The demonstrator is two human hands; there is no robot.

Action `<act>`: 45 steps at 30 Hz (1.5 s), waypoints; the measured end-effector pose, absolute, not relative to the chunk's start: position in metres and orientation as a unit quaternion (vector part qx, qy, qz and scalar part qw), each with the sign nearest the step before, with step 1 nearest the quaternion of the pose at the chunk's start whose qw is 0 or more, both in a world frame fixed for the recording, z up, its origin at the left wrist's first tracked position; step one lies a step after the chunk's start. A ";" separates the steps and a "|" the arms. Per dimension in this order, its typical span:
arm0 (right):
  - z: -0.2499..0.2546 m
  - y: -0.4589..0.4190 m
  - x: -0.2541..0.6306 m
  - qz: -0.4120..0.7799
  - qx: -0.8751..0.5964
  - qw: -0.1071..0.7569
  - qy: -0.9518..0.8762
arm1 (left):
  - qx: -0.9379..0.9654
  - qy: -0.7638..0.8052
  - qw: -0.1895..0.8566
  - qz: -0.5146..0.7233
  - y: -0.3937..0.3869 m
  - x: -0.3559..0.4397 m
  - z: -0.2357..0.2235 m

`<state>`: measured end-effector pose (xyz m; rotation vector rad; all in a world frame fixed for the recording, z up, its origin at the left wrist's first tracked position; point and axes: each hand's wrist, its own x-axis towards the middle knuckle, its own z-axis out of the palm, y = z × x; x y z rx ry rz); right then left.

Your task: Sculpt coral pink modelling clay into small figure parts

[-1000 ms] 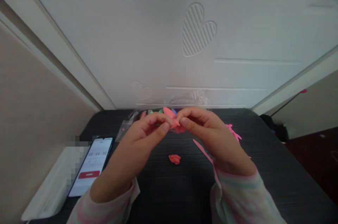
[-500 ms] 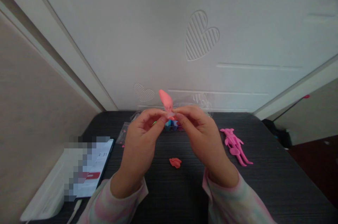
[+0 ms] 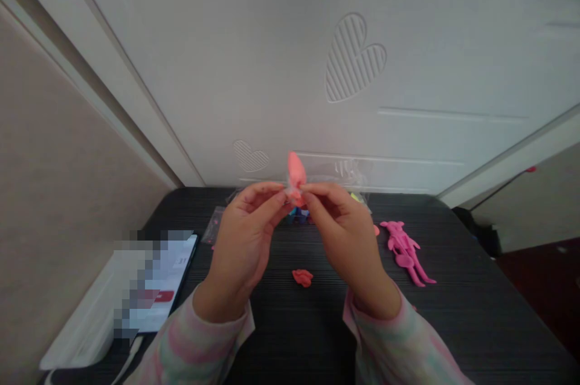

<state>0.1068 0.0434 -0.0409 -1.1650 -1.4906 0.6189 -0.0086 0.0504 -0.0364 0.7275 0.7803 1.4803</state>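
- a white panel (image 3: 281, 58) with a large raised heart (image 3: 356, 58) and a smaller heart (image 3: 251, 156) stood behind a dark table (image 3: 312, 336).
- the left hand (image 3: 240, 243) pinched the lower end of a coral piece (image 3: 296, 170) between thumb and fingers.
- the right hand (image 3: 356, 237) pinched that same end from the other side, so both grips were closed on it.
- the coral piece was up off the table, between the hands, its rounded, longer end pointing upward.
- the work looked partway along: the piece had a distinct long end, but its lower end was being handled and partly hidden, so how finished it was could not be told.
- a small red lump (image 3: 302, 278) lay on the table below the hands, apart from the held piece and not joined to it.
- a pink figure (image 3: 405, 255) lay beyond the right hand, untouched, its head, body and legs already formed.
- a clear bag (image 3: 212, 226) lay by the left hand, and a phone (image 3: 176, 276) lay farther left.
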 end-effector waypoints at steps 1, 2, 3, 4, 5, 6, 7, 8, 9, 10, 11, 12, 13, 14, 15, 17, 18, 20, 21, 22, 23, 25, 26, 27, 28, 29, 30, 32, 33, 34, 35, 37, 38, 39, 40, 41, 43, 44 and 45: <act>-0.042 0.044 0.107 0.261 -0.494 0.545 -0.625 | 0.318 0.342 0.613 0.637 0.050 -0.008 -0.038; -0.042 0.044 0.107 0.262 -0.496 0.546 -0.622 | 0.327 0.348 0.613 0.630 0.050 -0.008 -0.039; -0.043 0.045 0.107 0.265 -0.496 0.547 -0.620 | 0.340 0.354 0.610 0.623 0.049 -0.008 -0.040; -0.043 0.045 0.107 0.269 -0.494 0.550 -0.618 | 0.355 0.359 0.604 0.617 0.049 -0.008 -0.041; -0.043 0.045 0.106 0.274 -0.489 0.553 -0.616 | 0.370 0.365 0.596 0.612 0.049 -0.008 -0.042; -0.042 0.045 0.106 0.279 -0.483 0.556 -0.616 | 0.381 0.370 0.588 0.610 0.049 -0.008 -0.042; -0.042 0.045 0.105 0.283 -0.476 0.560 -0.617 | 0.385 0.374 0.583 0.610 0.050 -0.008 -0.042; -0.042 0.045 0.105 0.285 -0.469 0.564 -0.617 | 0.384 0.375 0.581 0.612 0.050 -0.008 -0.042; -0.042 0.044 0.105 0.285 -0.465 0.568 -0.617 | 0.379 0.372 0.583 0.615 0.051 -0.008 -0.042; -0.042 0.044 0.105 0.283 -0.463 0.570 -0.617 | 0.371 0.367 0.590 0.617 0.052 -0.008 -0.041; -0.043 0.045 0.105 0.282 -0.463 0.571 -0.616 | 0.362 0.358 0.599 0.618 0.052 -0.008 -0.041; -0.043 0.045 0.105 0.283 -0.465 0.572 -0.614 | 0.353 0.349 0.609 0.619 0.053 -0.008 -0.040; -0.044 0.045 0.105 0.285 -0.466 0.573 -0.610 | 0.344 0.341 0.619 0.618 0.053 -0.008 -0.040; -0.045 0.046 0.105 0.289 -0.467 0.575 -0.606 | 0.334 0.335 0.629 0.617 0.053 -0.009 -0.040; -0.045 0.046 0.105 0.293 -0.467 0.579 -0.601 | 0.324 0.331 0.639 0.615 0.053 -0.009 -0.039; -0.045 0.048 0.106 0.307 -0.463 0.589 -0.588 | 0.305 0.325 0.658 0.606 0.053 -0.011 -0.038; -0.045 0.048 0.106 0.319 -0.459 0.593 -0.579 | 0.296 0.322 0.669 0.601 0.053 -0.012 -0.038; -0.045 0.050 0.106 0.362 -0.448 0.603 -0.552 | 0.281 0.312 0.694 0.585 0.052 -0.014 -0.037; -0.045 0.051 0.106 0.388 -0.440 0.607 -0.536 | 0.275 0.304 0.707 0.576 0.052 -0.015 -0.037; -0.046 0.052 0.106 0.412 -0.431 0.613 -0.519 | 0.268 0.296 0.720 0.567 0.052 -0.015 -0.037; -0.047 0.053 0.106 0.432 -0.421 0.619 -0.503 | 0.260 0.289 0.730 0.562 0.052 -0.015 -0.037; -0.049 0.055 0.106 0.460 -0.396 0.633 -0.480 | 0.247 0.283 0.739 0.559 0.052 -0.013 -0.037; -0.049 0.056 0.106 0.466 -0.386 0.641 -0.473 | 0.248 0.285 0.734 0.565 0.052 -0.013 -0.037; -0.050 0.056 0.107 0.467 -0.380 0.646 -0.469 | 0.257 0.290 0.720 0.575 0.053 -0.012 -0.038; -0.049 0.056 0.107 0.465 -0.380 0.647 -0.470 | 0.276 0.298 0.698 0.590 0.053 -0.011 -0.038; -0.048 0.055 0.107 0.457 -0.387 0.644 -0.475 | 0.303 0.308 0.668 0.607 0.053 -0.011 -0.039; -0.047 0.054 0.107 0.445 -0.399 0.639 -0.484 | 0.331 0.319 0.635 0.621 0.054 -0.010 -0.040; -0.044 0.052 0.105 0.421 -0.426 0.623 -0.504 | 0.373 0.339 0.586 0.634 0.054 -0.010 -0.041; -0.044 0.051 0.104 0.410 -0.435 0.618 -0.511 | 0.381 0.345 0.577 0.634 0.053 -0.011 -0.042; -0.044 0.050 0.103 0.402 -0.440 0.616 -0.516 | 0.381 0.347 0.578 0.633 0.053 -0.011 -0.042; -0.044 0.049 0.101 0.396 -0.440 0.617 -0.518 | 0.375 0.345 0.583 0.633 0.053 -0.011 -0.042; -0.047 0.049 0.098 0.390 -0.435 0.620 -0.523 | 0.361 0.338 0.591 0.638 0.052 -0.011 -0.041; -0.048 0.049 0.097 0.387 -0.432 0.622 -0.527 | 0.353 0.336 0.592 0.642 0.052 -0.010 -0.040; -0.049 0.049 0.096 0.384 -0.430 0.623 -0.529 | 0.347 0.333 0.592 0.647 0.052 -0.010 -0.040; -0.051 0.049 0.096 0.378 -0.431 0.622 -0.533 | 0.341 0.331 0.591 0.652 0.052 -0.010 -0.040; -0.052 0.049 0.095 0.370 -0.434 0.622 -0.536 | 0.335 0.330 0.588 0.658 0.053 -0.009 -0.040; -0.053 0.049 0.094 0.346 -0.445 0.619 -0.547 | 0.328 0.331 0.583 0.666 0.054 -0.009 -0.040; -0.053 0.048 0.094 0.329 -0.452 0.616 -0.555 | 0.327 0.332 0.582 0.666 0.055 -0.008 -0.041; -0.053 0.048 0.093 0.307 -0.460 0.612 -0.565 | 0.327 0.334 0.583 0.664 0.055 -0.008 -0.041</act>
